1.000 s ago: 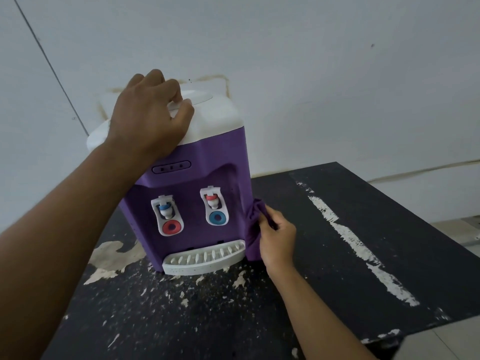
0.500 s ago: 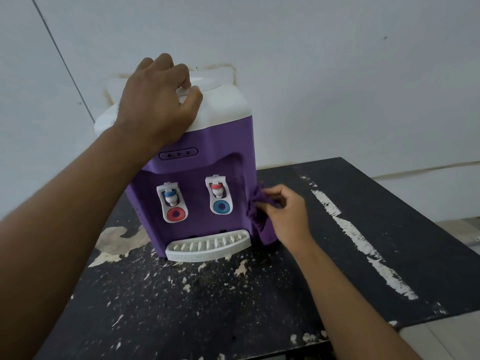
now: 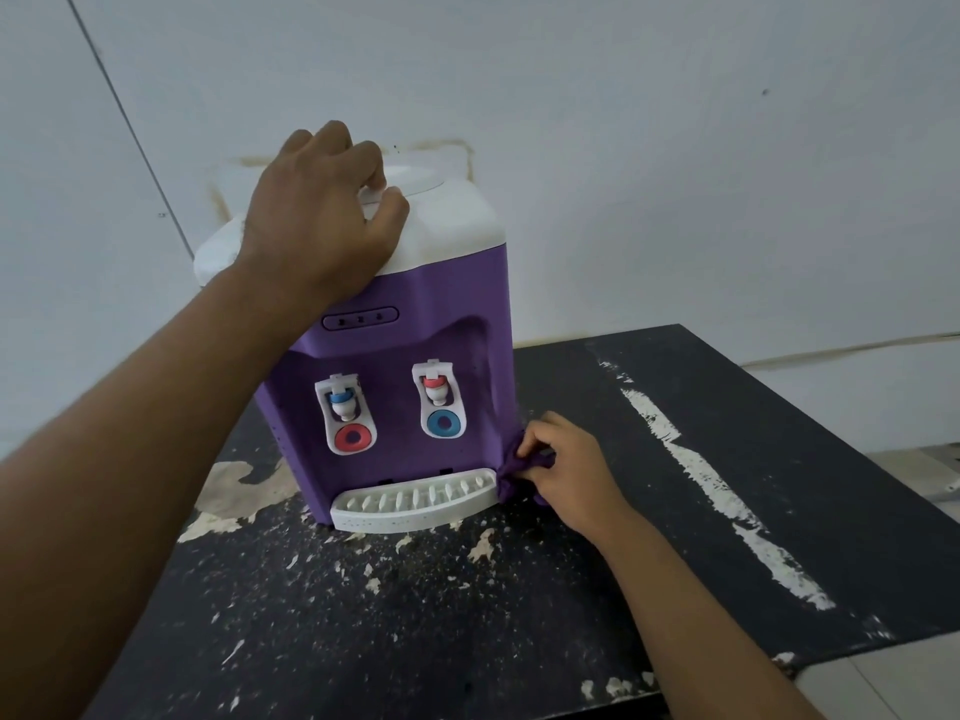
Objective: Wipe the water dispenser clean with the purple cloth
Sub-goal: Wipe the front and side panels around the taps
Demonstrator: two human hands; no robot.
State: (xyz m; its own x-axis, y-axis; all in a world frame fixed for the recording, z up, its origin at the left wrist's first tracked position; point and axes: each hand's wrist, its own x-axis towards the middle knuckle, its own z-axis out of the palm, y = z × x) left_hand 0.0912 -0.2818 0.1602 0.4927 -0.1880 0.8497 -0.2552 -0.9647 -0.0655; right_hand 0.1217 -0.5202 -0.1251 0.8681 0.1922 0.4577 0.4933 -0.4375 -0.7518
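Observation:
A purple water dispenser (image 3: 447, 304) with a white top, two taps and a white drip tray (image 3: 415, 504) stands on a black table. My left hand (image 3: 324, 220) rests on the white top, its fingers curled over the raised lid. My right hand (image 3: 563, 472) grips the bunched purple cloth (image 3: 514, 472) and holds it against the dispenser's lower right corner, beside the drip tray. Most of the cloth is hidden under my fingers.
The black table (image 3: 675, 511) has chipped, flaking paint and a long pale scratch on its right side. A pale wall (image 3: 675, 148) rises right behind the dispenser. The table's front right corner ends near a light tiled floor (image 3: 883, 683).
My right hand has slid the cloth down the dispenser's right side, from mid height to the base by the drip tray. My left hand keeps its place on the top.

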